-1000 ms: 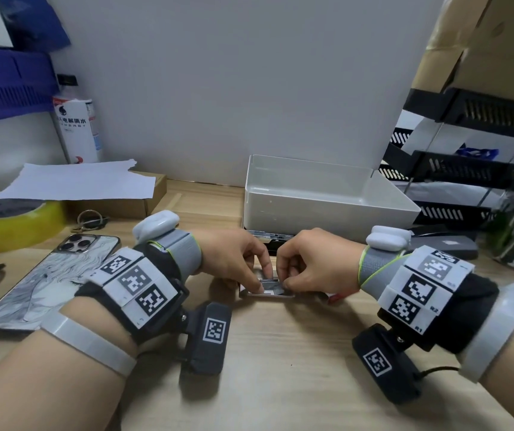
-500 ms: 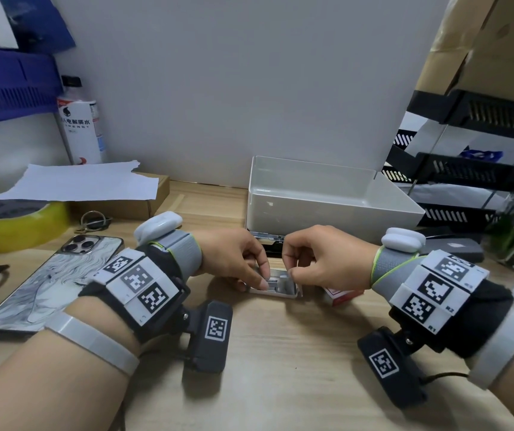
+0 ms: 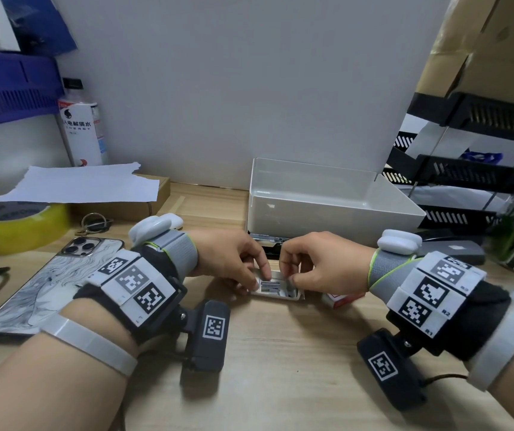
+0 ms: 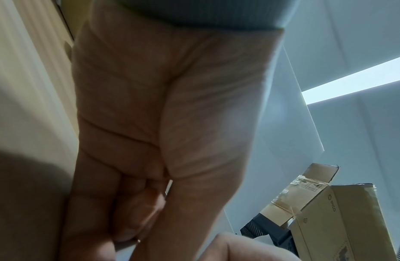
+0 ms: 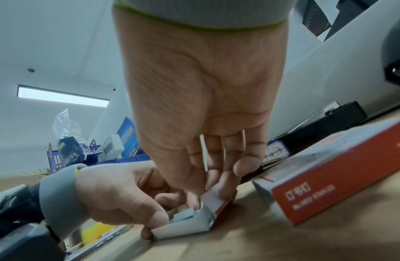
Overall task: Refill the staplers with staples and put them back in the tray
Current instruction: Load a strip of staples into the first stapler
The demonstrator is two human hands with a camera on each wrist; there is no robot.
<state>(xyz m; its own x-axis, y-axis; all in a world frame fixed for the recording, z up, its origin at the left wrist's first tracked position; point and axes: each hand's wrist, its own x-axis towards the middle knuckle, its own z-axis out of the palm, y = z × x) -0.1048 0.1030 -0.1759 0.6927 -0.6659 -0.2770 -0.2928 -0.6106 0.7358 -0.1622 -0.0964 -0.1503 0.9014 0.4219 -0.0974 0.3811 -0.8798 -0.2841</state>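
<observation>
A small open white staple box lies on the wooden desk between my hands, with grey staple strips inside. My left hand grips its left end, thumb against the side wall and a finger reaching in onto the staples. At its right end my right hand pinches the raised flap. The box's red and white sleeve lies just to the right. A black stapler lies behind my hands, mostly hidden, against the white tray. In the left wrist view I see only my palm and curled fingers.
A phone lies face down at the left, with yellow tape, keys, a paper-covered carton and a bottle behind it. Black mesh trays and a dark flat device stand at the right.
My right hand lifted a little off the staple box and has come down again at its right end. The red sleeve now shows beside it. My left hand stays on the box.
</observation>
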